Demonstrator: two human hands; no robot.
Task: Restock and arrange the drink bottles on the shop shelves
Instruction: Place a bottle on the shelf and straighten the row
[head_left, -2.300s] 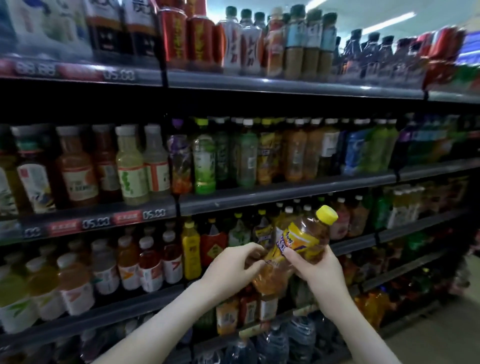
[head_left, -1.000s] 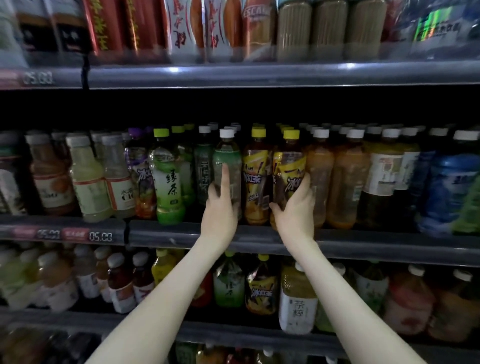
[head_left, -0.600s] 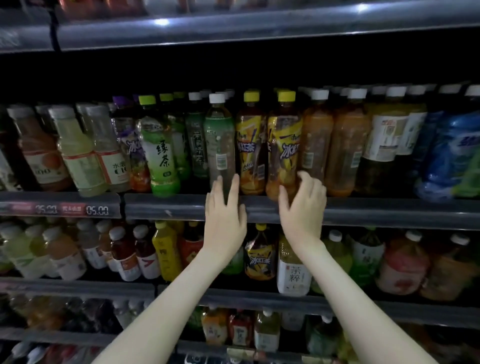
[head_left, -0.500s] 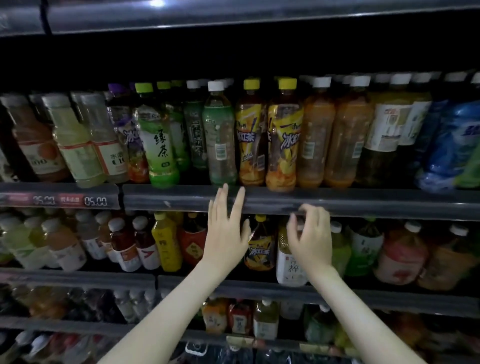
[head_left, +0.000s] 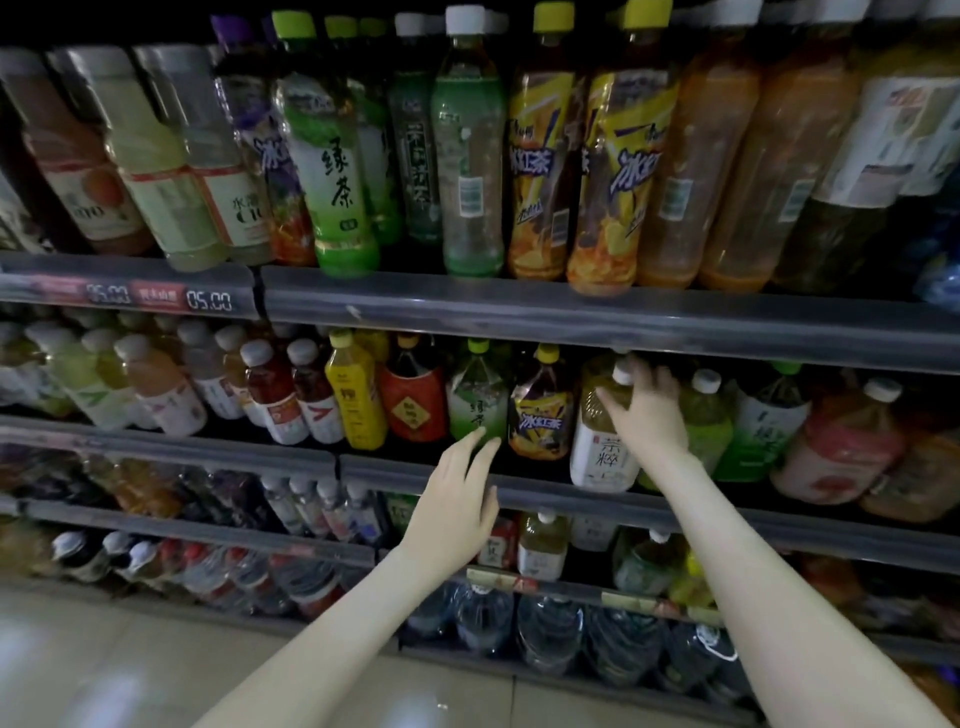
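A dim shop aisle is showing, with four levels of dark shelves packed with drink bottles and a pale tiled floor (head_left: 130, 649) gleaming at the lower left. On the top shelf (head_left: 571, 317) bottles are standing upright in a tight row along the front edge: a light green bottle (head_left: 332, 171) left of the middle and two yellow-capped iced tea bottles (head_left: 540, 156) side by side just to its right. A price strip (head_left: 208, 300) is sitting on the left part of that shelf's front edge.

On the second shelf (head_left: 701, 517) a yellow bottle (head_left: 356, 395), a red-label bottle (head_left: 413, 397), a green bottle (head_left: 475, 400) and a small iced tea bottle (head_left: 540, 410) are lining up near the front edge. Big water bottles (head_left: 545, 634) are crowding the lowest level.

Both bare arms are reaching forward from the bottom edge. The left hand (head_left: 457, 499) is stretching out flat in front of the second shelf's front edge, its fingers straight and close together, the fingertips (head_left: 483, 439) lying against the base of the green bottle, holding nothing. The right hand (head_left: 649, 410) is gripping the tea bottle (head_left: 602, 457) with the white label, which is standing at the front edge of the second shelf just right of the small iced tea bottle; the thumb is crossing its shoulder and the fingers are curling round behind its neck by the white cap, slightly blurred.
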